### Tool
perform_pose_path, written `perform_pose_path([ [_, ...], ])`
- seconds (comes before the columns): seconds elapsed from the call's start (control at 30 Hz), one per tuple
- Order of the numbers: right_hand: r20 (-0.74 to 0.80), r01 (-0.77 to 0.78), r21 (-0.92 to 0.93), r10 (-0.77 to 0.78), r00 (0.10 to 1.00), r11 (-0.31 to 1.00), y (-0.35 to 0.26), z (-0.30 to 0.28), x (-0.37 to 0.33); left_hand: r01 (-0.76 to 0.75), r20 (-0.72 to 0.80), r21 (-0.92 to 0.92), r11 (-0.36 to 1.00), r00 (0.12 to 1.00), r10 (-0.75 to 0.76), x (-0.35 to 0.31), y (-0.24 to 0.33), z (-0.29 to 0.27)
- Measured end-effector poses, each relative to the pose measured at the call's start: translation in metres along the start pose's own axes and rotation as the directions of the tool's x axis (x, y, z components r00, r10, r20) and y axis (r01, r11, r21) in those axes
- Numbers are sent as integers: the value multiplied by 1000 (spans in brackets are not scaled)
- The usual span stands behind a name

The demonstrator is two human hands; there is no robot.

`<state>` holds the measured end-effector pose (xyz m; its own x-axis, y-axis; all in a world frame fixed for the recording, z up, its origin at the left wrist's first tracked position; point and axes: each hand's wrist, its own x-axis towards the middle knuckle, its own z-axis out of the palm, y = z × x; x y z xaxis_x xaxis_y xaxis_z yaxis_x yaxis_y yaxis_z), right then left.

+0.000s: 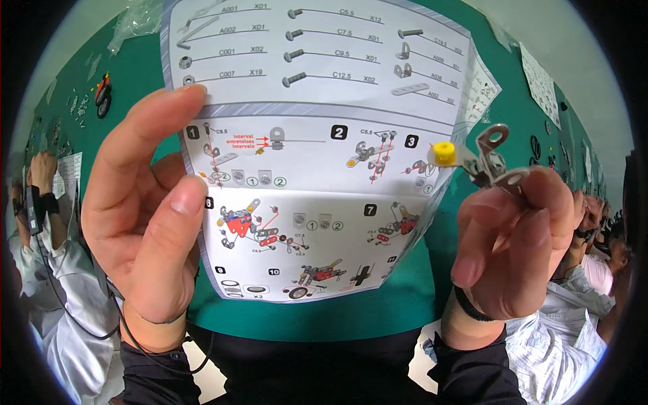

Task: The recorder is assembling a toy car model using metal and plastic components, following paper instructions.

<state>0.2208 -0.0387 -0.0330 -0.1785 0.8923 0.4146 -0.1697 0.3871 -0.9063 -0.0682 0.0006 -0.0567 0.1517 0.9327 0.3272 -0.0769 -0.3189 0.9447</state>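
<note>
My left hand [145,202] grips the left edge of a folded paper instruction sheet [317,202], thumb in front and fingers at the edge and behind. The sheet is held up facing me, showing drawings of screws, brackets and numbered assembly steps. To its right, my right hand [513,243] pinches a small metal bracket assembly [493,165] between thumb and fingers. A yellow plastic spacer [444,154] sits at the left end of the assembly, overlapping the sheet's right edge in view. An upright bracket with a round hole rises from its middle.
Behind the sheet lies a green table [317,320]. A small red-and-black model motorcycle [102,96], loose small parts [79,108] and a clear plastic bag [138,23] lie at the far left. Another printed sheet [538,79] is at the far right. People sit on both sides, a sleeve [71,297] close on the left.
</note>
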Motion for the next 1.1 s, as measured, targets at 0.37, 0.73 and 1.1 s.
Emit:
perform_pose_path([
  [0.37, -9, 2, 10, -2, 1000, 1000, -1, 2, 0, 32, -7, 36, 999, 999, -31, -1, 3, -3],
  [0.73, 0, 10, 7, -10, 1000, 1000, -1, 1, 1, 78, -38, 57, 995, 996, -76, 1, 4, 1],
  [1.1, 15, 30, 15, -30, 999, 999, -5, 3, 3, -121, 108, 164, 979, 989, 104, 4, 1, -2],
])
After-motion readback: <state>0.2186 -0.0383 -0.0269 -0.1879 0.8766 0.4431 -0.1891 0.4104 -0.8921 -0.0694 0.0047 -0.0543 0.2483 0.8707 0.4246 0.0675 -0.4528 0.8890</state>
